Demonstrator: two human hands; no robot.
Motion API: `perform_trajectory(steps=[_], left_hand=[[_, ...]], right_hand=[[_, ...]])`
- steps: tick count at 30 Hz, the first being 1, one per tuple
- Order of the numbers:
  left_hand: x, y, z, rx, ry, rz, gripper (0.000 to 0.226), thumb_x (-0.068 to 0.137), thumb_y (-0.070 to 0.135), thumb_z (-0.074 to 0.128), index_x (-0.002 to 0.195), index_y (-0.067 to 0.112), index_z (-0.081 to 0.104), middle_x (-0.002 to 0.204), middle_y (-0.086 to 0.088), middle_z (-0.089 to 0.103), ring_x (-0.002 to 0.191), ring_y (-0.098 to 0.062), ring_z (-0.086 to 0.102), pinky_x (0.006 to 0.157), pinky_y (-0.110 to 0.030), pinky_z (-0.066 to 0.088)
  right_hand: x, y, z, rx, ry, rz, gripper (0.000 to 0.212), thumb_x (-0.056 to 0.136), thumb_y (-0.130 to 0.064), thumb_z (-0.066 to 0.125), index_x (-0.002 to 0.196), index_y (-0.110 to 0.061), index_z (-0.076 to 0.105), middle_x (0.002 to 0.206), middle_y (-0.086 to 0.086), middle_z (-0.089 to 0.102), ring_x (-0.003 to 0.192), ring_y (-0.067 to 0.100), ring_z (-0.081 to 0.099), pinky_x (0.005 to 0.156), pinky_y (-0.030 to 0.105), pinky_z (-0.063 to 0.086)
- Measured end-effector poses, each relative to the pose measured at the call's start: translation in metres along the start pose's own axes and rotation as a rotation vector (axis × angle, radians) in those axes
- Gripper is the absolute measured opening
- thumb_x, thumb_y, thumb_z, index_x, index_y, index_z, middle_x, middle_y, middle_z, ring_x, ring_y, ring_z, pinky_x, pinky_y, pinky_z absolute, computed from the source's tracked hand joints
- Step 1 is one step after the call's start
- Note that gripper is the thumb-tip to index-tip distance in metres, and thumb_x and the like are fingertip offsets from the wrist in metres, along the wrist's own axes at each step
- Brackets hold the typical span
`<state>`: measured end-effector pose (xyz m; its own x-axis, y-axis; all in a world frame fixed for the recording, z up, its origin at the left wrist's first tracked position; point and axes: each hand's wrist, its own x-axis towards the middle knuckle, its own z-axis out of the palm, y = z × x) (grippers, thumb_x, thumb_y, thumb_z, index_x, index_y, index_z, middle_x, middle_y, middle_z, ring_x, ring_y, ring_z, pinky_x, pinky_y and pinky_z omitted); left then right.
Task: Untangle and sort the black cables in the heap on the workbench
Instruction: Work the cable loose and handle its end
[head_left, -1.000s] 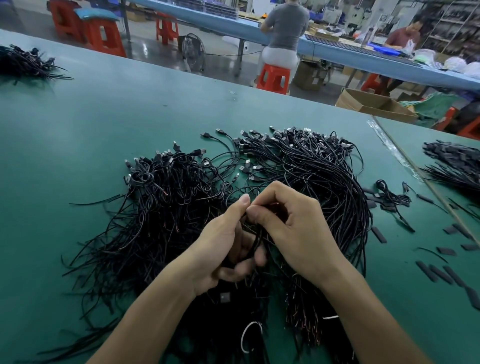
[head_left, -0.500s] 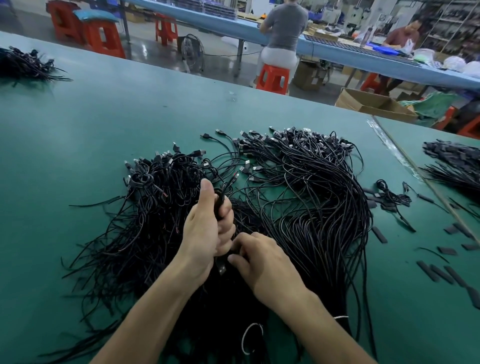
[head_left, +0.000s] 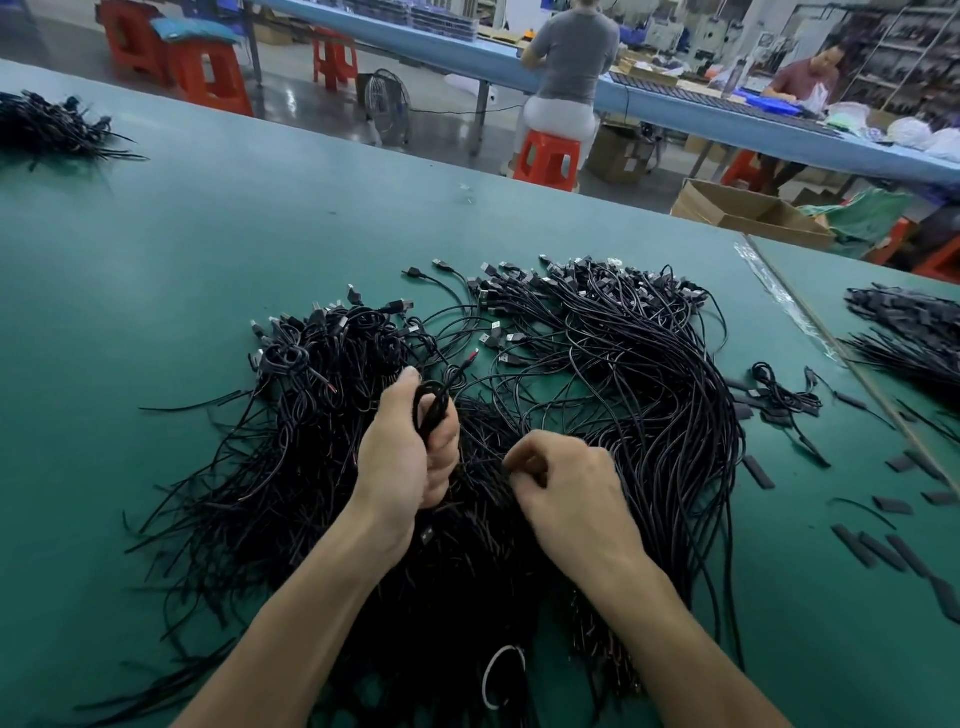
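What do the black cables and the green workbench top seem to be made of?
Black cables: probably matte plastic or rubber jackets; they bend in loose curves. Workbench top: smooth green mat, perhaps rubber or vinyl; it shows soft sheen.

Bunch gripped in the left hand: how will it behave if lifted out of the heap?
Likely floppy: the bunch bends in a loop above the left hand. Probably light: thin strands. Apt to snag: it runs into the heap, so neighbours may drag along.
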<state>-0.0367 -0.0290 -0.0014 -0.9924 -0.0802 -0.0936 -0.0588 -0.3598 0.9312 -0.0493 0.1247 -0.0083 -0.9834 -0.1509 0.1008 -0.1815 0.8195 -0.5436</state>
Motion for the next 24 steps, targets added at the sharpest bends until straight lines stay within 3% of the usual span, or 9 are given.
perform_trajectory(steps=[3,5,8,10,12,15,18,20,24], left_hand=[[0.001,0.001,0.000,0.060,0.020,0.050,0.061,0.096,0.053,0.038,0.046,0.022,0.048,0.045,0.005,0.027,0.037,-0.011,0.016,0.036,-0.017,0.016],[0.000,0.000,0.000,0.093,-0.006,0.111,0.056,0.091,0.053,0.045,0.047,0.020,0.056,0.044,0.004,0.030,0.035,-0.011,0.019,0.036,-0.017,0.017],[-0.003,-0.002,0.003,0.138,-0.077,0.182,0.051,0.088,0.054,0.051,0.054,0.019,0.065,0.042,0.009,0.031,0.035,-0.009,0.021,0.038,-0.016,0.022],[-0.004,-0.002,0.005,0.105,-0.113,0.188,0.039,0.082,0.053,0.054,0.062,0.022,0.065,0.046,0.009,0.031,0.037,-0.008,0.022,0.038,-0.016,0.022],[-0.004,0.000,0.005,0.038,-0.127,0.170,0.027,0.078,0.049,0.055,0.077,0.023,0.064,0.050,0.008,0.030,0.038,-0.007,0.022,0.038,-0.016,0.023],[-0.003,0.001,0.004,0.016,-0.132,0.190,0.033,0.085,0.044,0.051,0.103,0.022,0.067,0.048,0.006,0.028,0.037,-0.010,0.020,0.039,-0.017,0.023],[-0.004,0.001,0.007,0.049,-0.112,0.214,0.038,0.095,0.042,0.039,0.093,0.025,0.074,0.046,0.006,0.030,0.039,-0.010,0.021,0.040,-0.017,0.022],[-0.005,-0.001,0.010,0.058,-0.065,0.212,0.043,0.097,0.044,0.037,0.086,0.026,0.075,0.047,0.008,0.035,0.040,-0.008,0.026,0.041,-0.018,0.022],[-0.007,-0.003,0.013,0.092,-0.046,0.315,0.043,0.099,0.036,0.030,0.098,0.027,0.072,0.050,0.009,0.048,0.040,-0.002,0.036,0.039,-0.017,0.029]], right_hand=[[0.004,-0.005,-0.020,0.195,0.188,-0.043,0.016,0.087,-0.011,0.072,0.087,-0.027,0.075,0.077,-0.016,0.071,0.072,-0.002,0.067,0.072,0.019,0.057],[0.005,-0.013,-0.030,0.419,0.322,-0.091,0.018,0.085,-0.008,0.075,0.084,-0.026,0.074,0.074,-0.015,0.071,0.072,0.002,0.068,0.069,0.019,0.056],[0.002,-0.029,-0.037,0.686,0.291,-0.143,0.017,0.085,-0.009,0.076,0.089,-0.025,0.073,0.082,-0.010,0.073,0.075,0.008,0.069,0.068,0.028,0.057],[-0.001,-0.036,-0.037,0.761,0.211,-0.195,0.019,0.085,-0.004,0.076,0.090,-0.022,0.072,0.083,-0.007,0.073,0.075,0.008,0.068,0.066,0.024,0.055],[-0.005,-0.040,-0.038,0.773,0.143,-0.244,0.021,0.084,0.000,0.074,0.087,-0.021,0.070,0.081,-0.007,0.073,0.074,0.008,0.067,0.065,0.022,0.053],[-0.008,-0.039,-0.041,0.672,0.069,-0.275,0.023,0.084,0.000,0.074,0.086,-0.022,0.069,0.080,-0.009,0.071,0.075,0.009,0.066,0.063,0.025,0.052],[-0.009,-0.039,-0.048,0.492,-0.031,-0.284,0.025,0.083,-0.003,0.075,0.091,-0.025,0.067,0.082,-0.012,0.071,0.076,0.007,0.068,0.060,0.014,0.048],[-0.008,-0.038,-0.050,0.400,0.003,-0.270,0.024,0.083,-0.005,0.076,0.091,-0.026,0.067,0.082,-0.013,0.071,0.075,0.004,0.067,0.059,0.010,0.045],[-0.007,-0.040,-0.046,0.419,0.000,-0.192,0.016,0.086,-0.012,0.075,0.090,-0.027,0.073,0.077,-0.016,0.071,0.067,0.000,0.066,0.061,0.011,0.049]])
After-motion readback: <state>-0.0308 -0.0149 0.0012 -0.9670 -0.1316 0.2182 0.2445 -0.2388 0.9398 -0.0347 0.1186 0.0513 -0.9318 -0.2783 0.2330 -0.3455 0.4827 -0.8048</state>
